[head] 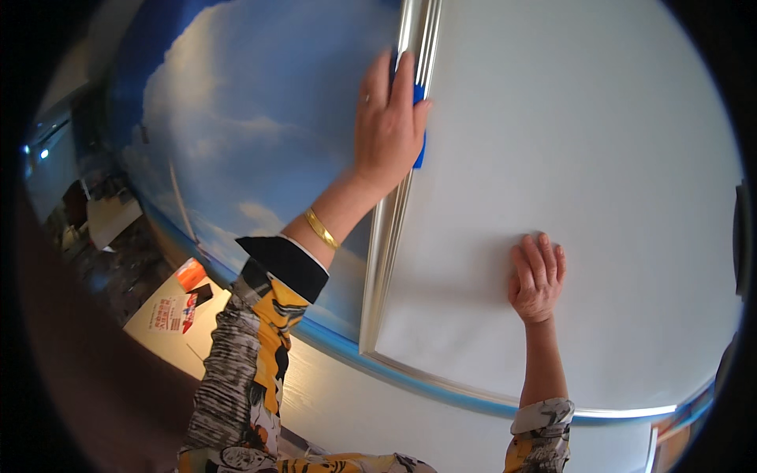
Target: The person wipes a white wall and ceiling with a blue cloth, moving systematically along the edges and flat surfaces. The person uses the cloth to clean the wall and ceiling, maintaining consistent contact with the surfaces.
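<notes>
My left hand [387, 127], with a gold bangle at its wrist, presses a blue cloth or pad [419, 155] to the silvery ridged frame [384, 242] of a large white panel. Most of the blue piece is hidden under the palm and fingers. My right hand [537, 281] rests on the smooth white panel [579, 148], fingers extended, nothing in it. Left of the frame spreads a printed picture [236, 124] of blue sky with clouds.
A pale tabletop [148, 331] at the lower left bears an orange packet [190, 274], a small dark item [203, 294] and a printed sheet [171, 313]. A blue border strip [426, 390] runs beneath the panel. Dark objects [739, 239] stand at the right rim.
</notes>
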Available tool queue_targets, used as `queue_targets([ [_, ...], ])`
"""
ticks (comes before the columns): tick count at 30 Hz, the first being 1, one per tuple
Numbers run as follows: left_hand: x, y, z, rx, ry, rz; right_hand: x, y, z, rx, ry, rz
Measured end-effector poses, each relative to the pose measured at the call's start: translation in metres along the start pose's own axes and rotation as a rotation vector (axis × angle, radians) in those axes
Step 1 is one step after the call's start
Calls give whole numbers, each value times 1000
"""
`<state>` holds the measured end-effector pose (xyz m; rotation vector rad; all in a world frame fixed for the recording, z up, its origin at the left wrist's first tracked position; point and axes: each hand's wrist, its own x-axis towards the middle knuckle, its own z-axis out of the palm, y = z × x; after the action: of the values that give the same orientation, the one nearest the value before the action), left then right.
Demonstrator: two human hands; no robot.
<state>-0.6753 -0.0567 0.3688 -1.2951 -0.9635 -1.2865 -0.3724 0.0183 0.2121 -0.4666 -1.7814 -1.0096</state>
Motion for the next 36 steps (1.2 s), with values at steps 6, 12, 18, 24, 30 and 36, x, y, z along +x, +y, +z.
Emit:
queue_targets([
  [6, -6, -4, -2, -31, -114, 199, -9, 1, 1, -71, -1, -10],
  [12, -25, -5, -10, -22, -199, 240, -7, 2, 12, -83, 26, -9],
  [18, -36, -15, 3, 30, -290, 213, -11, 2, 29, -49, -10, 1],
  [24, -42, -24, 12, 83, -290, 241, -1, -12, 33, 1, -13, 55],
  [30, -56, -30, 26, -3, -387, 89, 58, -71, 15, 348, -66, 264],
  [36, -78, -24, 33, -546, -397, -69, 119, -130, 47, 643, 46, 262],
])
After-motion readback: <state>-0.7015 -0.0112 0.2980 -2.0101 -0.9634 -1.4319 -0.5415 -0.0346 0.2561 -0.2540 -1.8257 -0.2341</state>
